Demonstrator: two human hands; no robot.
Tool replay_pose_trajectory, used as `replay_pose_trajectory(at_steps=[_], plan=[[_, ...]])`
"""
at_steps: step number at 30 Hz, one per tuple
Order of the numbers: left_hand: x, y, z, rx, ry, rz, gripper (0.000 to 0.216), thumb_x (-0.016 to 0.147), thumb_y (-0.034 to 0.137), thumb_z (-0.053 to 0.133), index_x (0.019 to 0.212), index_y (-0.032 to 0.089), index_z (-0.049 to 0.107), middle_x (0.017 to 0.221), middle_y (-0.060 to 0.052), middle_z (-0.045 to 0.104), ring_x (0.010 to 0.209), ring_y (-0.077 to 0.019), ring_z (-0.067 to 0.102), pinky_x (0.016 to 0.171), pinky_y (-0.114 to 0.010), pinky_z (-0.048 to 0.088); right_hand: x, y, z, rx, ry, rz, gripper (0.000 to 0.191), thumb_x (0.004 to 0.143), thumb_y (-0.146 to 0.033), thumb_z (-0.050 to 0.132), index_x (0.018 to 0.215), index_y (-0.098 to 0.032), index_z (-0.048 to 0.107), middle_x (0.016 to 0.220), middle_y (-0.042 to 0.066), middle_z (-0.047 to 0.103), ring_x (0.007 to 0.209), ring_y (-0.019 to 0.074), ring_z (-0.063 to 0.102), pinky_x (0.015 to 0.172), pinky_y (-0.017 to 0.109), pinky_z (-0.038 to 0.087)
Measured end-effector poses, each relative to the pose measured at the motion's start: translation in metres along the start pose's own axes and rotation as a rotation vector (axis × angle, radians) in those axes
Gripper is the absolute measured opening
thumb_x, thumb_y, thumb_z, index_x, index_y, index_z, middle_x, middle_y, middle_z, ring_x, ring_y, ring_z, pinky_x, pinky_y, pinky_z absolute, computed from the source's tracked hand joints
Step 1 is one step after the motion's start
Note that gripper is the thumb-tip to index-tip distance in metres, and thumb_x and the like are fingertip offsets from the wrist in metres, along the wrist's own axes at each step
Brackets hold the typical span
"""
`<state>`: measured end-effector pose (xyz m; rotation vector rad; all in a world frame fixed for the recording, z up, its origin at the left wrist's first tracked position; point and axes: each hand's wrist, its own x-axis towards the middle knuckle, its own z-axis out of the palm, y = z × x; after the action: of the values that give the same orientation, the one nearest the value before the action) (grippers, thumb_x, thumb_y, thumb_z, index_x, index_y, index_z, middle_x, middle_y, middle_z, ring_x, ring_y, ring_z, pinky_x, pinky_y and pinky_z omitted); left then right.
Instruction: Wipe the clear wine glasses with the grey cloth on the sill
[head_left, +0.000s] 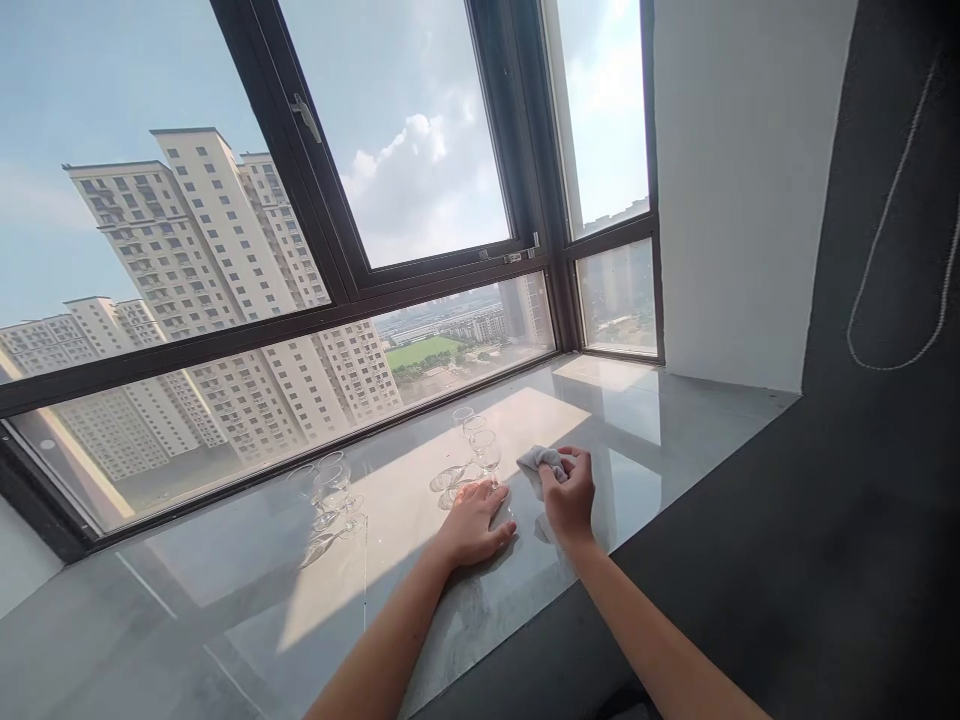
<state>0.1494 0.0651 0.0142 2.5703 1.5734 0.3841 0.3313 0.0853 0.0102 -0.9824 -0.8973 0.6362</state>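
Faces high beige apartment towers [225,240] outside, seen through a wide window [346,292] framed in dark brown. Leans over a glossy pale-grey stone windowsill [480,625], partly sunlit. Has clear, round-bowled stemmed glasses in two groups on it: a tight cluster [331,482] to the left, hard to count, and a row of three [486,452] ahead, standing upright. Lays the left hand [474,522] palm-down, thumb spread from the fingers, at the foot of the row's nearest glass; cannot tell whether touching it. Raises the right hand [568,492] above the sill, just right of that glass, pinching a bunched whitish-grey cloth [541,462].
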Motion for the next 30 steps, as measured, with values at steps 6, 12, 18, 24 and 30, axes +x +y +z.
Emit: replay_pose_trajectory(at_steps=[6, 12, 18, 24, 30], plan=[[0.008, 0.002, 0.01, 0.002, -0.024, -0.043, 0.069, 0.091, 0.057, 0.04, 0.152, 0.027, 0.032, 0.158, -0.008, 0.031, 0.145, -0.0313, 0.026, 0.118, -0.05, 0.016, -0.001, -0.001, -0.001, -0.008, -0.001, 0.004, 0.031, 0.076, -0.033, 0.064, 0.1, -0.022, 0.049, 0.078, 0.001, 0.063, 0.067, 0.0193, 0.059, 0.061, 0.031, 0.045], [0.012, 0.003, 0.007, 0.041, -0.067, -0.079, 0.069, 0.092, 0.06, 0.035, 0.153, 0.029, 0.028, 0.159, -0.005, 0.028, 0.146, -0.0305, 0.022, 0.119, -0.051, 0.014, -0.001, -0.001, 0.0, -0.002, -0.01, 0.011, 0.031, 0.076, -0.034, 0.063, 0.101, -0.022, 0.049, 0.08, 0.002, 0.064, 0.068, 0.019, 0.06, 0.06, 0.029, 0.045], [0.016, 0.004, 0.006, 0.059, -0.07, -0.106, 0.069, 0.092, 0.059, 0.034, 0.153, 0.029, 0.028, 0.157, -0.006, 0.032, 0.145, -0.03, 0.024, 0.118, -0.053, 0.015, -0.001, 0.002, 0.0, -0.013, -0.005, 0.014, 0.032, 0.075, -0.033, 0.064, 0.101, -0.022, 0.049, 0.081, 0.003, 0.064, 0.069, 0.0195, 0.06, 0.061, 0.03, 0.046], [0.019, 0.001, 0.008, 0.065, -0.044, -0.105, 0.067, 0.092, 0.058, 0.035, 0.152, 0.029, 0.03, 0.154, -0.009, 0.037, 0.144, -0.0305, 0.025, 0.117, -0.055, 0.017, -0.001, 0.003, -0.001, -0.018, -0.003, 0.011, 0.031, 0.076, -0.033, 0.063, 0.101, -0.022, 0.049, 0.079, 0.002, 0.063, 0.067, 0.0192, 0.06, 0.061, 0.03, 0.045], [0.015, 0.001, 0.006, 0.054, 0.011, -0.052, 0.061, 0.091, 0.056, 0.041, 0.148, 0.032, 0.038, 0.145, -0.009, 0.046, 0.139, -0.0329, 0.033, 0.114, -0.056, 0.022, 0.0, 0.004, 0.0, -0.02, -0.006, 0.017, 0.032, 0.075, -0.033, 0.064, 0.1, -0.023, 0.048, 0.079, 0.001, 0.063, 0.064, 0.0187, 0.059, 0.059, 0.029, 0.044]])
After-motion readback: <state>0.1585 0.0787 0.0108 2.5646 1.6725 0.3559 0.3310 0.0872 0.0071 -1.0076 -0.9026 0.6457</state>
